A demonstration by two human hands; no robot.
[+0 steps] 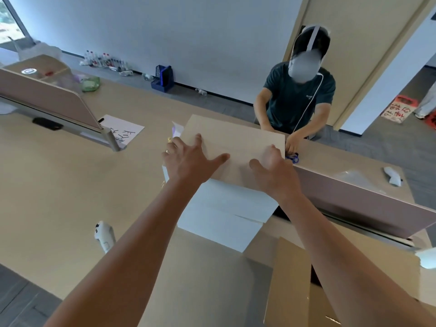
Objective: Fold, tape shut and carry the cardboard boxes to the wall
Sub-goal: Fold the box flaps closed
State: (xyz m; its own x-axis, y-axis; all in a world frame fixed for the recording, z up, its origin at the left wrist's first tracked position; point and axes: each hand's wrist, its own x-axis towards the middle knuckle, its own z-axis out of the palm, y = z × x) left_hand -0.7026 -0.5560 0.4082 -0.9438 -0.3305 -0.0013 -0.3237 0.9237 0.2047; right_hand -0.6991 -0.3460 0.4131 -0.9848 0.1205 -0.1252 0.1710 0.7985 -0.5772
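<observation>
I see flat tan cardboard box panel (232,140) atop white stack | long axis runs left-right | left hand (188,156) and right hand (274,167) fingers spread, pressing it

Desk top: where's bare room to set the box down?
Bare desk lies left of the left hand, between the divider and the white controller. Another bare strip runs behind the handwritten sheet. Crowded: the right side, with the white box stack, open cardboard box and second person's hands.

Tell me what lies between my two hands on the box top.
Bare cardboard only: in the head view the left hand and right hand rest spread on the cardboard box, nothing between the thumbs.
</observation>
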